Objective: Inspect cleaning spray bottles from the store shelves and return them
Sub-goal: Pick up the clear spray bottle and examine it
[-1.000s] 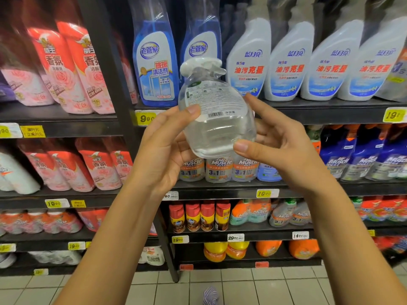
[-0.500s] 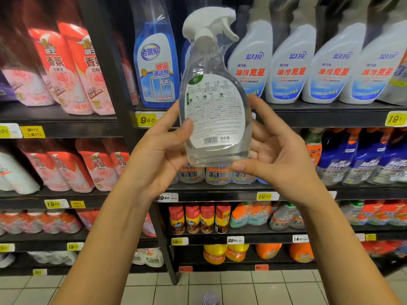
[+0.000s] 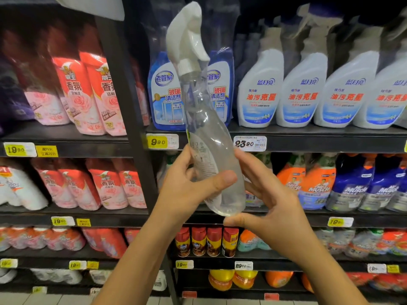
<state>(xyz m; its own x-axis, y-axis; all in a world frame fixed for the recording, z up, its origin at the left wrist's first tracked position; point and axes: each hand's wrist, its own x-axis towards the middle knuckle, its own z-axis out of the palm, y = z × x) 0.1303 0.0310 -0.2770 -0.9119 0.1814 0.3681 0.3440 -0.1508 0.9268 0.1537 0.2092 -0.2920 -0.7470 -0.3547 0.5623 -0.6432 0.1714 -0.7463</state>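
Note:
A clear spray bottle point(image 3: 211, 137) with a white trigger head stands nearly upright in front of the shelves, its narrow side toward me and its label edge at the left. My left hand point(image 3: 187, 186) grips its lower body, thumb across the front. My right hand point(image 3: 271, 212) cups the base and right side, thumb under the bottom. Behind it stand blue glass-cleaner bottles point(image 3: 165, 95) and white spray bottles point(image 3: 301, 93) on the upper shelf point(image 3: 308, 139).
A black shelf upright point(image 3: 123, 106) splits the rack. Red and pink refill pouches point(image 3: 88, 95) fill the left bays. Orange and blue trigger bottles point(image 3: 330, 183) sit on the middle right shelf, small cans point(image 3: 207, 241) below. Yellow price tags line the shelf edges.
The bottle rose from tilted toward me to upright, then turned from label-facing to side-on. My hands shifted lower on it, and the right thumb moved under the base.

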